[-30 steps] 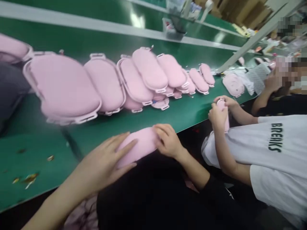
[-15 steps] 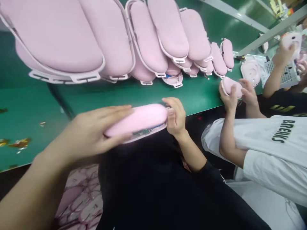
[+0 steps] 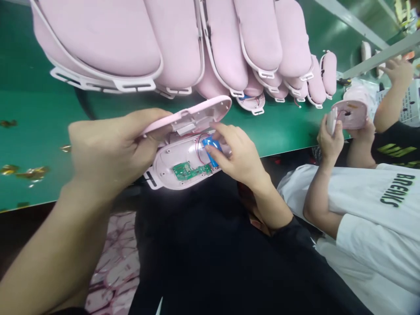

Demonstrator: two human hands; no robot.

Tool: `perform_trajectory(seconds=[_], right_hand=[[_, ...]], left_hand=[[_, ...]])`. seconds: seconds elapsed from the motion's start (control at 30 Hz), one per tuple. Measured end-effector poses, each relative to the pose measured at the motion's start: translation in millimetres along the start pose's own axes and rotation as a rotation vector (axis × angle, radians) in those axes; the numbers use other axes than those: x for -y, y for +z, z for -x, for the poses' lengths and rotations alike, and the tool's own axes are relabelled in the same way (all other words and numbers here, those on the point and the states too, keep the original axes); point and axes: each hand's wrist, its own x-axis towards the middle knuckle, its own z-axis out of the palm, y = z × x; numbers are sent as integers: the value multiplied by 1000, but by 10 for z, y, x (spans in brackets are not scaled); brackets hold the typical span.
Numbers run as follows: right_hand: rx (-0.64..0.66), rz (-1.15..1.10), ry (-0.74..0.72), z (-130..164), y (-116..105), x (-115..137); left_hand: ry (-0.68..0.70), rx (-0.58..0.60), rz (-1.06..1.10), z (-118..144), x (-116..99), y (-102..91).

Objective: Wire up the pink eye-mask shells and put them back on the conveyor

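Pink case opened at near edge of green surface [image 3: 39, 131].
Left hand [image 3: 108, 148] grip clamps lid [image 3: 193, 116]; right hand [image 3: 238, 153] grip pinches blue battery [image 3: 210, 148] inside tray [image 3: 177, 164], just below crowded row of cases [image 3: 183, 39].

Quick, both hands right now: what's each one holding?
Left hand: closed on the opened pink case.
Right hand: fingers pinching the blue battery inside the case.

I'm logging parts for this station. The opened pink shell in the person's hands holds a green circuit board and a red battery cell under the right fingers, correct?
Not quite: the battery cell is blue, not red; only thin red wires loop beside it. The head view shows this. The rest stands: the opened pink shell, held by the left hand, holds a green circuit board, and the right hand fingers rest on the cell.
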Motion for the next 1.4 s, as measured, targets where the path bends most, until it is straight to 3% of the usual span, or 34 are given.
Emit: perform_trajectory(seconds=[0.17,0.3,0.37,0.47,0.57,0.77,1.0,1.23,1.4], right_hand=[[-36,19,72,-199,135,30],[-41,-87,-15,-242,61,114],[4,-189,-79,-240,2,161],[191,-360,-117,-256,-45,198],[317,-417,-93,-298,-28,209],[276,-413,-3,-306,102,270],[166,-196,-311,-255,167,167],[174,-154,-424,-247,104,87],[198,58,-471,-282,-14,184]], left_hand=[[-94,-56,74,9,-26,88],[-36,-185,106,31,35,200],[41,-275,124,25,67,243],[110,-349,121,-2,96,277],[146,-352,97,-20,99,268],[175,-323,94,7,89,218],[166,-263,125,101,139,196],[193,-281,165,132,137,185],[191,-288,151,109,125,220]])
